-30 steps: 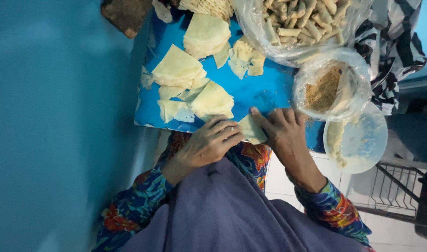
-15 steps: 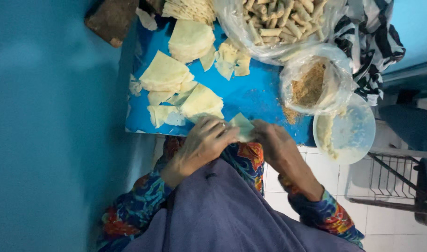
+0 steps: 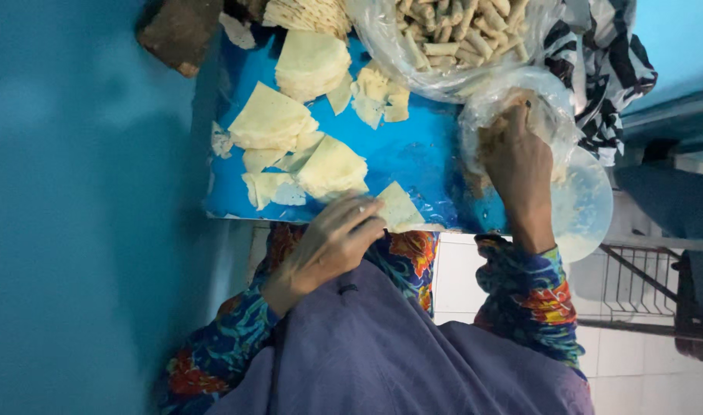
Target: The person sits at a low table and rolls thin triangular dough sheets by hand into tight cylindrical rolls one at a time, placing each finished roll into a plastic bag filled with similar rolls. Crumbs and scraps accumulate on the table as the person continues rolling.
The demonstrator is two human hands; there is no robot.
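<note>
My left hand (image 3: pixel 332 242) presses its fingers on a pale triangular pastry sheet (image 3: pixel 400 207) at the near edge of a blue board (image 3: pixel 413 154). My right hand (image 3: pixel 520 165) reaches into a clear plastic bag of brownish filling (image 3: pixel 547 104), and its fingertips are hidden inside the bag. Stacks of cut pastry sheets (image 3: pixel 332 165) lie on the board just beyond my left hand. Both arms wear flowered sleeves, and a purple cloth covers my lap.
A big clear bag of rolled pastries (image 3: pixel 451 38) sits at the far side of the board. A round white dish (image 3: pixel 593 211) lies right of my right hand. A brown block (image 3: pixel 179 31), a striped cloth (image 3: pixel 609 73) and a wire rack (image 3: pixel 636 284) surround the board.
My right hand has left the pastry sheet and moved right and away into the bag of filling. My left hand stays on the sheet.
</note>
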